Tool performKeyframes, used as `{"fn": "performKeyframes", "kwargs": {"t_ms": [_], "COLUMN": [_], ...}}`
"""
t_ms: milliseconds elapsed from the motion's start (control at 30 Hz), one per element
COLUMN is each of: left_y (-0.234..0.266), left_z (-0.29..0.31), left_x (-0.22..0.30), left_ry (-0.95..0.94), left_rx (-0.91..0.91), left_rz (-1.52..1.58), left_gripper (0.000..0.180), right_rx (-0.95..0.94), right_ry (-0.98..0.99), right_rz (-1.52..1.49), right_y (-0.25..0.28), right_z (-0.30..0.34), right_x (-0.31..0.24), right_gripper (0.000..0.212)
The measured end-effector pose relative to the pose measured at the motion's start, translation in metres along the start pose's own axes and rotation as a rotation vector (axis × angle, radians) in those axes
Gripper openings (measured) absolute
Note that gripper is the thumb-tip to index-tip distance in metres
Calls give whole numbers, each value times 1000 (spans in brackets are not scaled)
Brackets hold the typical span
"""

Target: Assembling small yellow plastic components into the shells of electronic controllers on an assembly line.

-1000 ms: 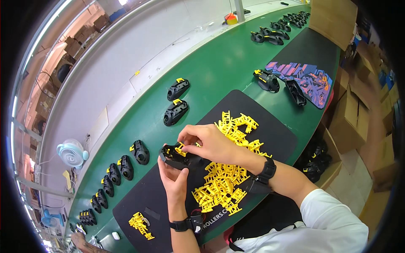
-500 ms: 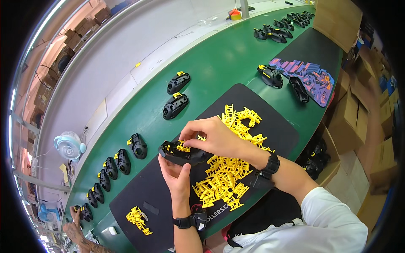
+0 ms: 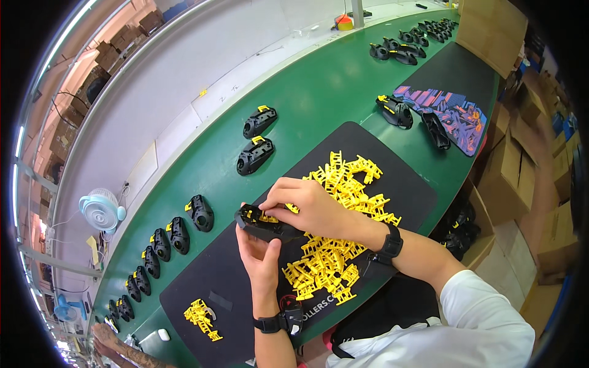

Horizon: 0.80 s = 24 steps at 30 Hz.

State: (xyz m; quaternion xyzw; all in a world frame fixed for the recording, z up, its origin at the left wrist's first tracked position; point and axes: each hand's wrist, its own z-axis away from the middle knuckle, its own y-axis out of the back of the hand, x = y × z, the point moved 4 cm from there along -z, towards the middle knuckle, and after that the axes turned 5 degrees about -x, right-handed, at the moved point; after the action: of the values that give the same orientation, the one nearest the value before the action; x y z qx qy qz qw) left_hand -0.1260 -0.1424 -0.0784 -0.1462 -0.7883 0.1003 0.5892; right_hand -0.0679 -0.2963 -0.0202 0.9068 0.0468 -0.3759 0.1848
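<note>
Head view: above a black mat [image 3: 402, 175], the person's left hand [image 3: 261, 260] curls around a hollow black plastic shell [image 3: 265, 230]. The right hand [image 3: 308, 205], fingers drawn together, touches a yellow plastic frame [image 3: 267, 218] inside it; whether it grips cannot be told. Right of the mat, an open brown cardboard box [image 3: 486, 245] holds indistinct black parts [image 3: 457, 238].

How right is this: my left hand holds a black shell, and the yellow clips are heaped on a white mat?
Almost: the mat is black, not white, as the head view shows. Your left hand does hold a black shell, and the yellow clips are heaped there.
</note>
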Motion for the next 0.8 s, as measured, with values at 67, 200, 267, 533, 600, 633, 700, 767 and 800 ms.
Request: {"fn": "performKeyframes", "kwargs": {"t_ms": [67,200,267,533,600,633,700,767,800], "left_y": [-1,-4,-3,9,6,9,11,15,15], "left_z": [0,4,6,6,0,1,3,7,7], "left_x": [1,1,-4,1,4,5,10,11,11], "left_ry": [28,141,119,254,252,269,356,403,408], "left_rx": [-11,21,27,88,137,92,-6,-48,-30], "left_rz": [67,87,46,503,569,596,738,797,748], "left_gripper": [85,85,80,64,68,68,66,61,57], "right_rx": [-17,-334,-425,-119,-298,-314,-333,-366,-408], "right_ry": [10,-290,-366,186,236,261,314,347,383], "right_rz": [3,-302,-325,36,61,100,162,186,207], "right_y": [6,-3,-11,-6,-4,-5,-6,-14,-18], "right_z": [-3,2,5,-4,0,2,4,9,12], "right_x": [2,19,24,-8,-16,-16,-19,-24,-27], "right_gripper": [13,24,26,27,32,33,37,37,38]}}
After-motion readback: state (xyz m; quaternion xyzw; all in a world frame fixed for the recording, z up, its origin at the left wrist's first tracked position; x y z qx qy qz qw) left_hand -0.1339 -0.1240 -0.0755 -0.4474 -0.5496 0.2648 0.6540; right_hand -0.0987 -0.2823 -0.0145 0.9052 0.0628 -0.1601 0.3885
